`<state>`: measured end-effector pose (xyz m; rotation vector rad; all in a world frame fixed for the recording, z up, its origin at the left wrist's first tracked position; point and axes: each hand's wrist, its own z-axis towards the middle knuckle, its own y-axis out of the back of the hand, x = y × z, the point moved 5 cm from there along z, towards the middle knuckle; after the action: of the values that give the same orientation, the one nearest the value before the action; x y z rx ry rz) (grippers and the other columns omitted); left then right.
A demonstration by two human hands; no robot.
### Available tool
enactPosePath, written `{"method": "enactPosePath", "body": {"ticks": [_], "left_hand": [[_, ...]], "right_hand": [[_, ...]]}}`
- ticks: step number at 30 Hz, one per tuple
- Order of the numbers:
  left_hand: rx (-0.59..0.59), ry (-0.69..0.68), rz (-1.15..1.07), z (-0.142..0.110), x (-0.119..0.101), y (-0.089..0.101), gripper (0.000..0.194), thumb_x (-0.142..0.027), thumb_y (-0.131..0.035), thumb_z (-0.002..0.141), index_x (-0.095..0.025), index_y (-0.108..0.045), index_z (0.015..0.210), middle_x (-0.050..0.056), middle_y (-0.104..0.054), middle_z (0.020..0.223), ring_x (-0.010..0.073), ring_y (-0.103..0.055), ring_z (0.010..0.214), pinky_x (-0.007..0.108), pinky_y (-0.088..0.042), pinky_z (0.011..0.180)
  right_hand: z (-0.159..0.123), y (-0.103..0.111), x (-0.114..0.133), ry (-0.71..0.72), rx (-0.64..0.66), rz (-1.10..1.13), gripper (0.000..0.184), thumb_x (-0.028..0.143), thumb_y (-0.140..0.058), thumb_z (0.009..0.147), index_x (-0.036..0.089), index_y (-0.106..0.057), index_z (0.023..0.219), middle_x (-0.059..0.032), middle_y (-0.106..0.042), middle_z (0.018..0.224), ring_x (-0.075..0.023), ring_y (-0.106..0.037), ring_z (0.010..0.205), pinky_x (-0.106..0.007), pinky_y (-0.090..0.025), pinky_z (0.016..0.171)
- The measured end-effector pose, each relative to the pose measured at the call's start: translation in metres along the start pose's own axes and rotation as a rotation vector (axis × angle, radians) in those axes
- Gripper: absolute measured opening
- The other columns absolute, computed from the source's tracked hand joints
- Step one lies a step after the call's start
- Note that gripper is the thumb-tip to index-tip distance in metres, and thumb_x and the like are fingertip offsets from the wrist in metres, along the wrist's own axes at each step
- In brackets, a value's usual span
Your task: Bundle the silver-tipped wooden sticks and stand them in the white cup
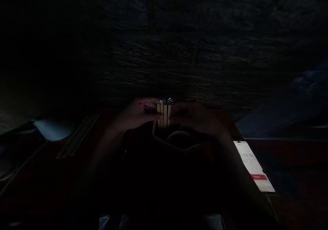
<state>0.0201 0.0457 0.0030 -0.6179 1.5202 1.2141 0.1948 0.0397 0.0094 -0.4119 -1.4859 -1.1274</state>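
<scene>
One bundle of thin pale sticks (164,112), upright and close together at the middle of the view, between left hand (138,115) and right hand (196,115). On the left side, fingers bent around the edge of the bundle, thumb against the front: apparently clasping the sticks. On the right side, fingers curled just beside or against the same sticks; too dark to tell whether gripping or merely touching. At the top of the bundle, something shiny (169,101), perhaps wrapping or metal, impossible to name for certain. As for progress, sticks gathered into a row, side by side, with lower ends visible below the thumb. Impossible to judge from so dim a view whether finished, or how much left to do. Well apart, beyond the left forearm, a few long thin strips (79,136) lying slantwise, outside the bundle, and farther out a pale blue thing (53,131), too blurred to identify. Off to the right, a white card (249,160) with a red band, lying flat near blue cloth (284,103).
</scene>
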Motion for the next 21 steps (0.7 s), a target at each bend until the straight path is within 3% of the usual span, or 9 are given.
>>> {"method": "enactPosePath", "body": {"ticks": [12, 21], "left_hand": [[0.064, -0.092, -0.030, 0.006, 0.000, -0.014, 0.035, -0.025, -0.072, 0.074, -0.017, -0.067, 0.108, 0.005, -0.073, 0.106, 0.0208, -0.068, 0.100, 0.034, -0.053, 0.091], [-0.008, -0.075, 0.037, 0.007, -0.002, -0.011, 0.034, -0.024, -0.072, 0.074, -0.018, -0.070, 0.107, 0.005, -0.074, 0.105, 0.0220, -0.068, 0.101, 0.035, -0.052, 0.092]], "right_hand": [[0.001, 0.001, -0.002, 0.036, -0.055, -0.032, 0.013, 0.019, -0.063, 0.081, 0.017, -0.071, 0.091, -0.0028, -0.073, 0.091, -0.0151, -0.066, 0.083, -0.026, -0.048, 0.074], [-0.001, 0.005, -0.005, 0.065, -0.092, -0.079, 0.014, 0.020, -0.062, 0.082, 0.017, -0.071, 0.092, -0.0029, -0.073, 0.091, -0.0165, -0.066, 0.085, -0.027, -0.048, 0.075]]}}
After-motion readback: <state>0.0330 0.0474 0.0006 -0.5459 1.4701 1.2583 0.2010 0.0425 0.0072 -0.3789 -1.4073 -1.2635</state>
